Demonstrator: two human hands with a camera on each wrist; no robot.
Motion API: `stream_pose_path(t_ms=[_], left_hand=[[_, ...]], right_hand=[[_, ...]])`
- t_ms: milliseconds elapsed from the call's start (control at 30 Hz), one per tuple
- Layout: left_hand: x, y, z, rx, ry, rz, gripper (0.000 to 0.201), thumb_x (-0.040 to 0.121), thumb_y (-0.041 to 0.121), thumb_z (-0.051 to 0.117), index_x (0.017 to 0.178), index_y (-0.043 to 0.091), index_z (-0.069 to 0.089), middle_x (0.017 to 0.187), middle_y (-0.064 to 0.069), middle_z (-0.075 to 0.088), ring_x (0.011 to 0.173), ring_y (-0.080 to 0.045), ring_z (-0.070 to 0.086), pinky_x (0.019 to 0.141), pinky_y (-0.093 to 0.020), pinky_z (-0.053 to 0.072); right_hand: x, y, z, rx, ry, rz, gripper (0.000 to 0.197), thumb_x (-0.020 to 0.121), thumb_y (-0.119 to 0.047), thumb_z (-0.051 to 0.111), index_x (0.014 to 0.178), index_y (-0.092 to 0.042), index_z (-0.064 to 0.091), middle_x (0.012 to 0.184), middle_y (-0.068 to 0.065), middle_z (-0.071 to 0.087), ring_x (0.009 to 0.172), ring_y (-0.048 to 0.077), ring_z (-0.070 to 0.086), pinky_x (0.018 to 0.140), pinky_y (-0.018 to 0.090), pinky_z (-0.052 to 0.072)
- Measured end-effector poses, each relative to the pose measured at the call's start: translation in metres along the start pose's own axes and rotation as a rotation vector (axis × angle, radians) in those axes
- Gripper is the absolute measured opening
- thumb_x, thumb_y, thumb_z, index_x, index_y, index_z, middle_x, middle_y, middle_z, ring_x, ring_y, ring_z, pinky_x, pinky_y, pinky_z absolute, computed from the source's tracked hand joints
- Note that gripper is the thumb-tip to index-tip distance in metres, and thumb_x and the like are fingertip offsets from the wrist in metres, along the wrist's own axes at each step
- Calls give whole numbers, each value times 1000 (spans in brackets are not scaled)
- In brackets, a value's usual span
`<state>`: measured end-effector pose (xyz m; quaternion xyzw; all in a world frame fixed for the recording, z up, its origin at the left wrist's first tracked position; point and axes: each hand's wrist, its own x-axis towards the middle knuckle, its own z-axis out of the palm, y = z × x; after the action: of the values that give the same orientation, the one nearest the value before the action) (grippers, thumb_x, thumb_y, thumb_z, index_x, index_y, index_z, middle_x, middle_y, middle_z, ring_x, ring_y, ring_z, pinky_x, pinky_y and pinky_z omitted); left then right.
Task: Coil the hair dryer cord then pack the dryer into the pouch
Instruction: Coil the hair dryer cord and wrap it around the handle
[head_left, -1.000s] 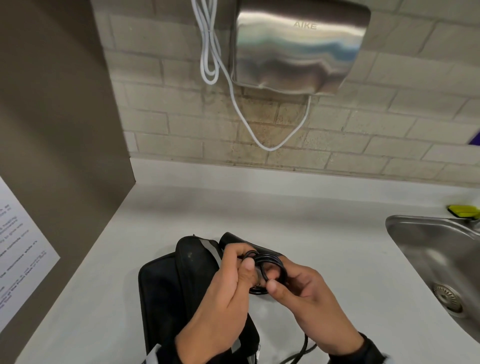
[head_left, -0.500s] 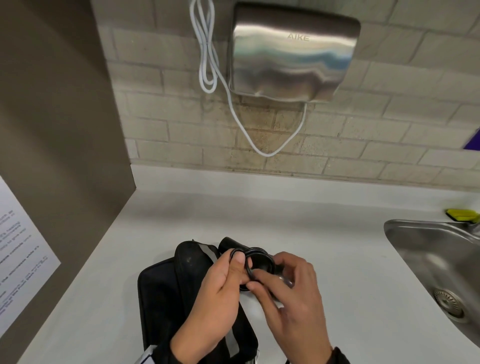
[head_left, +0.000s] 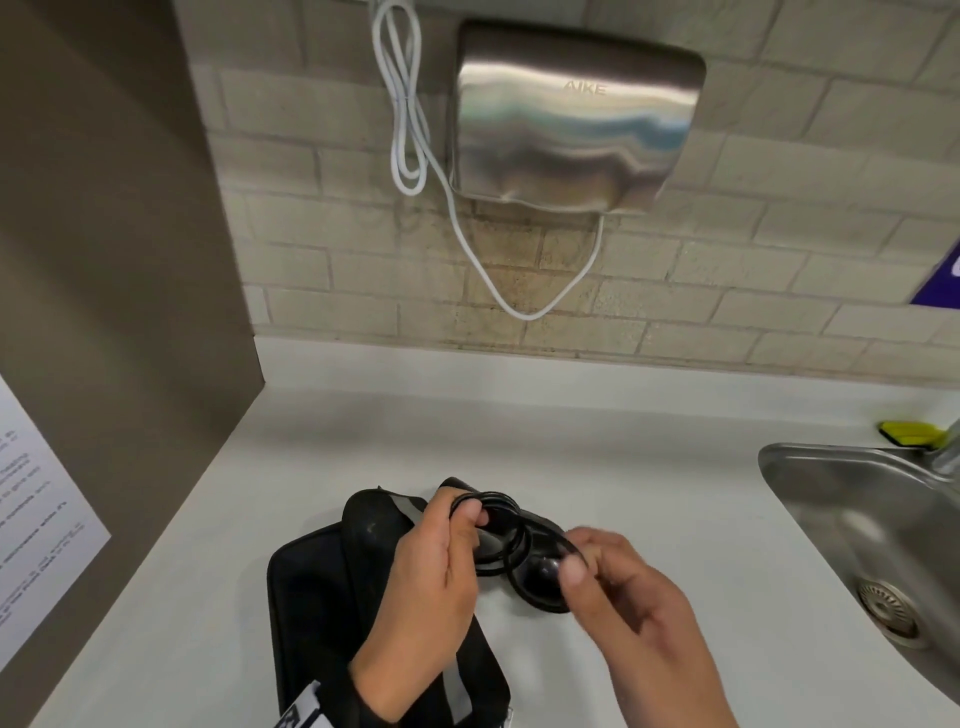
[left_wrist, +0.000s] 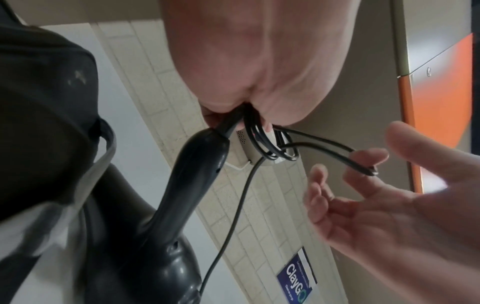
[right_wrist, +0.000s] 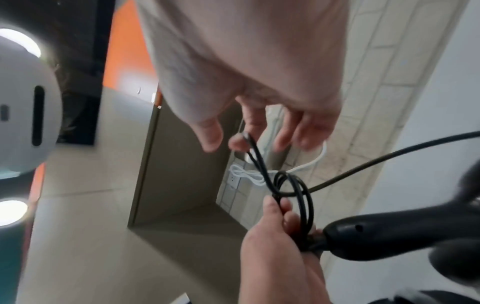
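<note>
The black hair dryer (head_left: 540, 587) lies on the white counter, its handle (left_wrist: 197, 174) pointing up toward my left hand. My left hand (head_left: 470, 525) pinches several loops of the black cord (head_left: 496, 535) at the handle's end; the coil (right_wrist: 293, 195) stands up from its fingers. My right hand (head_left: 576, 558), just to the right, holds one more loop of cord (left_wrist: 363, 166) at its fingertips, the other fingers spread loosely. The black pouch (head_left: 311, 597) with grey trim lies under my left forearm. A free length of cord (right_wrist: 389, 160) trails away toward me.
A steel sink (head_left: 831, 509) is set into the counter at the right, with a yellow-green sponge (head_left: 909, 431) behind it. A brown partition (head_left: 104, 260) walls the left side. On the brick wall hang a steel hand dryer (head_left: 571, 119) and its white cable (head_left: 410, 130).
My right hand has moved out to the right of the coil, drawing a fresh loop of cord with it. My left hand keeps its grip on the coil above the dryer.
</note>
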<state>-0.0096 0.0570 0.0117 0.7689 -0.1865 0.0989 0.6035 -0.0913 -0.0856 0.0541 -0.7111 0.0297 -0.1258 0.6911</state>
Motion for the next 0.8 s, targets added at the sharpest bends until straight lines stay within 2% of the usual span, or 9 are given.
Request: stream_pose_path(t_ms=[167, 267, 333, 367, 433, 500, 567, 667, 800], left_hand=[[-2, 2, -1, 18, -55, 16, 29, 98, 40, 32, 92, 25, 57, 77, -2, 63, 74, -14, 60, 65, -23, 50], [-3, -1, 1, 51, -90, 16, 34, 95, 49, 28, 96, 29, 56, 86, 6, 64, 82, -8, 62, 73, -21, 51], [-2, -2, -1, 41, -83, 17, 36, 94, 50, 27, 95, 28, 55, 86, 4, 64, 81, -10, 61, 72, -22, 51], [-1, -3, -2, 33, -78, 16, 36, 94, 49, 27, 94, 27, 56, 85, 3, 64, 80, -11, 60, 71, -23, 51], [1, -3, -6, 22, -70, -1, 33, 96, 45, 29, 94, 27, 56, 84, 3, 64, 82, -12, 60, 72, -23, 51], [3, -5, -9, 17, -43, -25, 27, 97, 39, 31, 94, 29, 56, 86, 6, 66, 89, -6, 62, 75, -15, 50], [2, -9, -11, 29, -25, -28, 23, 97, 36, 32, 94, 33, 54, 88, 10, 66, 92, 0, 62, 77, -8, 48], [-2, -13, -11, 61, -36, -20, 22, 97, 39, 31, 95, 39, 52, 90, 13, 66, 93, 4, 62, 79, -7, 47], [-10, -18, -4, 74, -76, 19, 27, 97, 47, 26, 95, 39, 52, 82, 12, 60, 77, -3, 58, 69, -15, 45]], right_hand=[[-7, 2, -18, 227, -130, 112, 60, 54, -52, 88, 73, 1, 65, 55, 31, 50, 59, 33, 61, 77, 37, 54], [-6, 0, -34, 591, -255, 246, 56, 64, -37, 88, 89, 7, 65, 45, 5, 36, 37, 15, 39, 46, 29, 48], [-1, -10, -39, 869, -334, 329, 39, 100, -24, 52, 121, 8, 50, 62, 1, 38, 49, 13, 38, 51, 23, 37], [-6, -13, -46, 837, -252, 355, 36, 106, -19, 35, 128, 8, 42, 68, 2, 40, 55, 14, 40, 55, 24, 35], [-7, 0, -56, 715, -271, 249, 25, 102, -20, 47, 116, 0, 54, 72, 0, 55, 62, 17, 54, 64, 29, 41], [-5, 8, -63, 684, -391, 191, 12, 97, -18, 57, 100, -6, 58, 84, 14, 69, 94, 40, 63, 87, 42, 45], [-16, 0, -56, 743, -317, 186, 12, 101, -6, 42, 108, -6, 51, 105, 30, 62, 122, 53, 43, 102, 49, 30], [-23, -6, -64, 793, -237, 269, 24, 103, -4, 26, 118, -3, 46, 122, 35, 49, 126, 56, 36, 105, 57, 22], [-19, -6, -63, 956, -232, 138, 52, 95, 19, 0, 132, 5, 34, 135, 40, 34, 132, 56, 27, 114, 61, 10]])
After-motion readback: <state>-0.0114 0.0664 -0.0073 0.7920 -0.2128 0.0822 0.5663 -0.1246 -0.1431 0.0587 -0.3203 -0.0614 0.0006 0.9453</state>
